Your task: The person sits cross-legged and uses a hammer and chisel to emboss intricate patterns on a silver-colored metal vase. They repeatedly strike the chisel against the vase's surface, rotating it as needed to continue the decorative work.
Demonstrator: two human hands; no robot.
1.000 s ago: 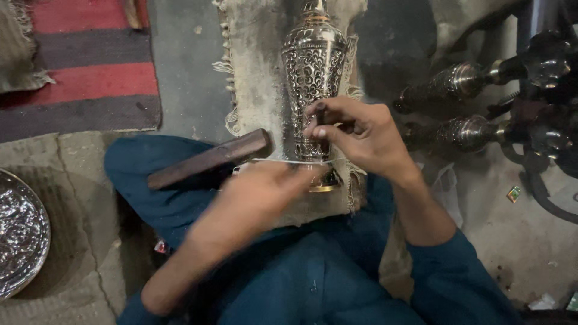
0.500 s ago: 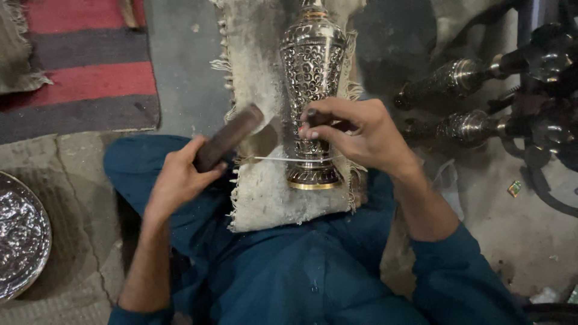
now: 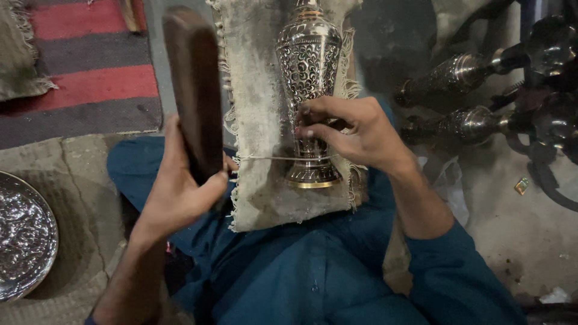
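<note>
The left hand (image 3: 180,192) closes its grip on a dark wooden mallet (image 3: 195,90), raised upright. Just right of it, the right hand (image 3: 355,132) pinches a thin tool against the engraved metal vase (image 3: 308,78) lying on burlap cloth (image 3: 259,186). Strike squarely, keeping the tool steady. Beyond lie ornate metal stems (image 3: 463,75).

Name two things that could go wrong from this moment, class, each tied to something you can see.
1. The left hand holds the dark wooden block raised; a misjudged blow might land on the right hand, whose fingers rest on the engraved metal vase.
2. The vase lies on a frayed cloth pad, held only by a thin string and that hand, so it may roll or slip.
</note>
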